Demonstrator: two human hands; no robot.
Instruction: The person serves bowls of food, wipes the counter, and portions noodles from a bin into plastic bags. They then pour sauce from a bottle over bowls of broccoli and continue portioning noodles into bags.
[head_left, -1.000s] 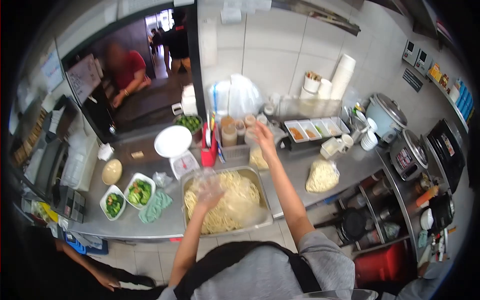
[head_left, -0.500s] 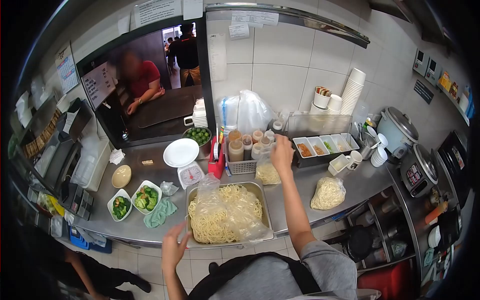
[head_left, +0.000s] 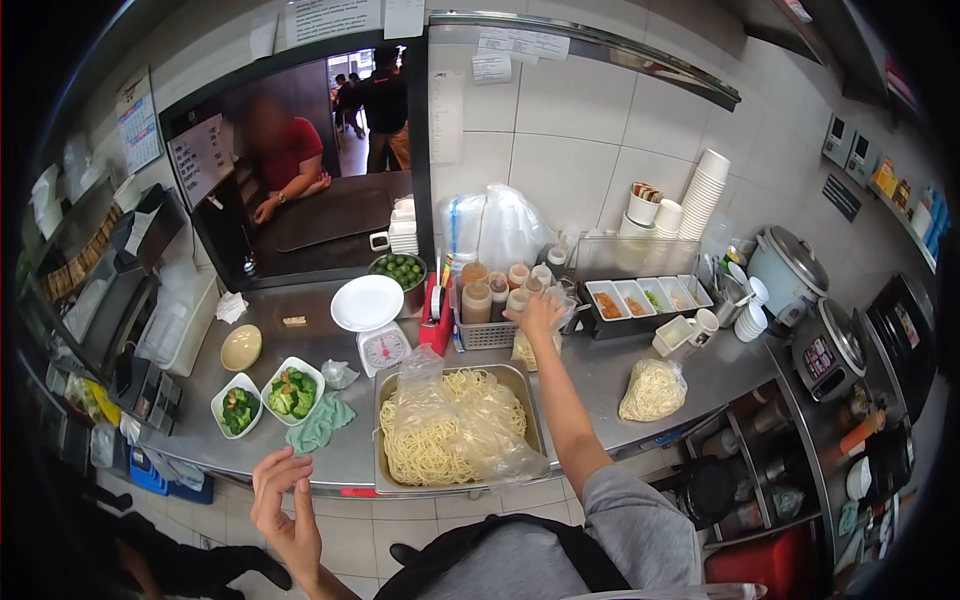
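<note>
My left hand (head_left: 285,505) is raised over the counter's front edge, left of the noodle tray. Its fingers are bent and apart, and nothing is in them. My right hand (head_left: 540,318) reaches past the tray to a plastic bag of noodles (head_left: 524,350) beside the sauce bottles. Thumb and fingers look spread over the bag's loose top; the hand hides much of it. Below, a metal tray (head_left: 540,420) holds yellow noodles (head_left: 430,440), partly covered by a clear plastic bag (head_left: 490,445). Another bag of noodles (head_left: 653,390) lies to the right.
Left of the tray are two bowls of broccoli (head_left: 293,388), a green cloth (head_left: 322,422) and a scale (head_left: 384,350) with a white plate (head_left: 367,303). Sauce bottles (head_left: 477,300) and a topping box (head_left: 640,325) line the back. A person (head_left: 290,165) leans at the hatch.
My right hand has come down and left over the bag of noodles, its fingers spreading. My left hand has moved left, away from the tray. The view has shifted slightly.
</note>
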